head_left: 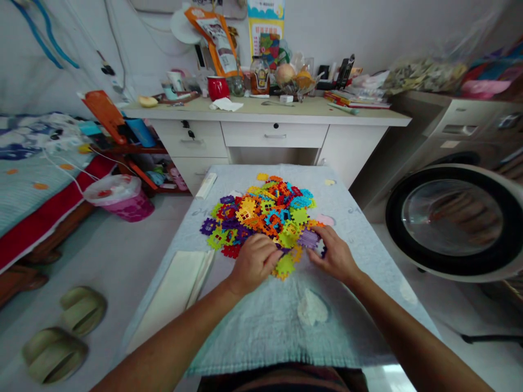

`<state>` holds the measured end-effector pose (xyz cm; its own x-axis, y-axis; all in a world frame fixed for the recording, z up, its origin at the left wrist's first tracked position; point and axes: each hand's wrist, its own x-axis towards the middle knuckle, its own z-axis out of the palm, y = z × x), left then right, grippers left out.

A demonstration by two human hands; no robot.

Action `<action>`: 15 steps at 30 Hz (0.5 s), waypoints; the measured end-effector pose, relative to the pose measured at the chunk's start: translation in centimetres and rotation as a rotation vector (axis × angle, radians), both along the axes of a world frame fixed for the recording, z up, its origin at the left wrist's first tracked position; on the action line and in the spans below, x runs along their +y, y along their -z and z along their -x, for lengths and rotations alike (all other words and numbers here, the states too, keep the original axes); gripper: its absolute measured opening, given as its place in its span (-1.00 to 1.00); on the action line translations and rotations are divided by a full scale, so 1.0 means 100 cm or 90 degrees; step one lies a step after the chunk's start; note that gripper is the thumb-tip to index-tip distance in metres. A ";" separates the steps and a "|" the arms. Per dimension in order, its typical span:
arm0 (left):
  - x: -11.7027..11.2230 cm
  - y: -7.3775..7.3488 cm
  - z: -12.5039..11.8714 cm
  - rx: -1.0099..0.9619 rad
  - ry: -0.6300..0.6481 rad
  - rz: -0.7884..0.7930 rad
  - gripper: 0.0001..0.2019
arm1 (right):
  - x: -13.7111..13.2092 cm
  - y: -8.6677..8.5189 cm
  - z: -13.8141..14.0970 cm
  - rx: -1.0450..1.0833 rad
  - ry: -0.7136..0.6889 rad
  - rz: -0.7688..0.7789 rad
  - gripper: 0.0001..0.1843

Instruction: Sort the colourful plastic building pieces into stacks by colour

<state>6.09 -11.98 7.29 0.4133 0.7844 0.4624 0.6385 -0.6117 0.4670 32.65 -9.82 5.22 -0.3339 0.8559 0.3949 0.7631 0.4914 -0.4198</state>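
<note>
A heap of colourful plastic interlocking tiles [261, 212] with notched edges lies on the cloth-covered table. My left hand [254, 262] is closed at the near side of the heap, thumb and forefinger pinched on a dark purple tile [285, 250] that is mostly hidden. At the heap's right edge, my right hand [335, 255] has its thumb and fingers around a light purple tile [309, 238]. Between the hands lies a lime-green tile [285, 265], with yellow tiles partly under it.
A folded white cloth or board [169, 294] lies along the table's left side, and a white box [206, 185] at its far left corner. Beyond stands a cluttered white desk [273, 115]. To the right is a washing machine [453, 218] with its round door swung out.
</note>
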 end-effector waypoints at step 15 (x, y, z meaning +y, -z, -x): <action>0.080 0.020 0.086 -0.116 -0.652 0.283 -0.34 | 0.105 0.007 0.030 0.105 0.142 -0.006 -0.34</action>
